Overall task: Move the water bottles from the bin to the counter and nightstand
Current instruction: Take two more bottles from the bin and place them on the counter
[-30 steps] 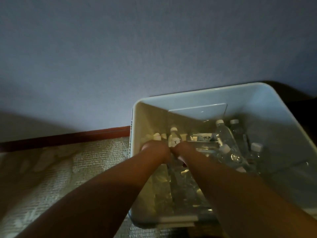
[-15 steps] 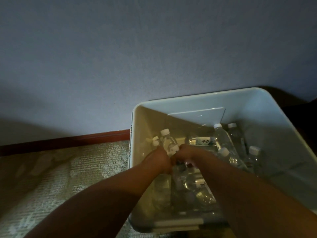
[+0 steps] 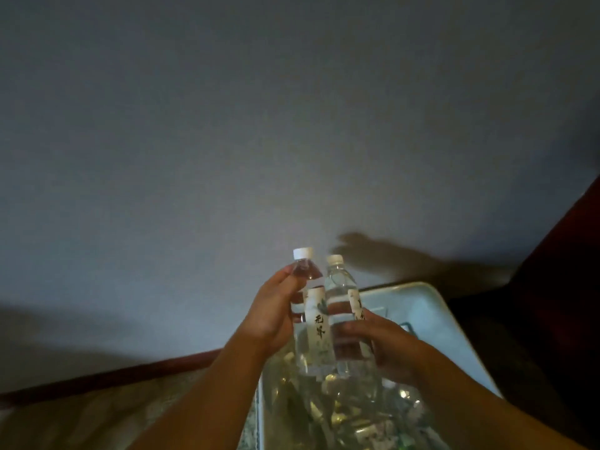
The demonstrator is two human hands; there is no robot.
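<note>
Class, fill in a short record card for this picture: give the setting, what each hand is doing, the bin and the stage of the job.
setting: carpeted floor by a plain wall
left hand: grips the left bottle, upright, white cap
right hand: grips the right bottle, upright, white cap
bottles: side by side, raised above the bin
bin: pale plastic, more bottles inside
stage: two bottles lifted out, not yet set down

Both forearms reached forward over the bin (image 3: pixel 435 306); left hand (image 3: pixel 272 316) and right hand (image 3: pixel 386 345) each gripped an upright bottle above it.
</note>
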